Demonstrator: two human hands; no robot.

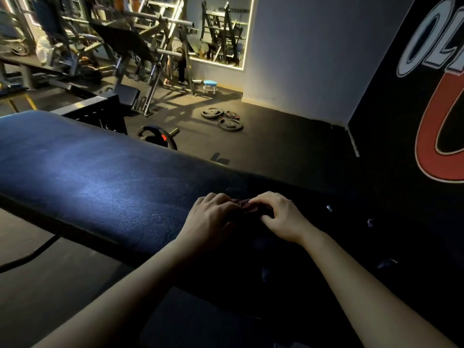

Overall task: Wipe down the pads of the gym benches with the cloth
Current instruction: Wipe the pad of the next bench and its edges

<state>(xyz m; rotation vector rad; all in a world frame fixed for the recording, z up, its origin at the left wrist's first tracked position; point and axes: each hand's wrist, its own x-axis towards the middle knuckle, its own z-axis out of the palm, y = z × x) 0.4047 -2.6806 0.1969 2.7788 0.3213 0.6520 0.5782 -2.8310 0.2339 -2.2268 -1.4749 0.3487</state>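
Bare to the elbow, a person's two slender forearms show in dim gym light; left hand [213,218] and right hand [283,218] are bare too.

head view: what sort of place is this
A gym, most likely: weight plates lie on the dark floor, steel machines stand behind, and the left hand and right hand hold a cloth on a padded bench.

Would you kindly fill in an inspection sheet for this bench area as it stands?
Surface: bench pad, dark blue, sheen at left, right end in shadow.
Job's things: dark cloth bunched on the pad between both hands.
Clutter: weight plates flat on the floor beyond.
Grippers: left hand and right hand both grip the cloth.
Cables: what looks like a dark cable below the pad.
Surroundings: exercise machines, mirror, blue stool, painted wall logo.
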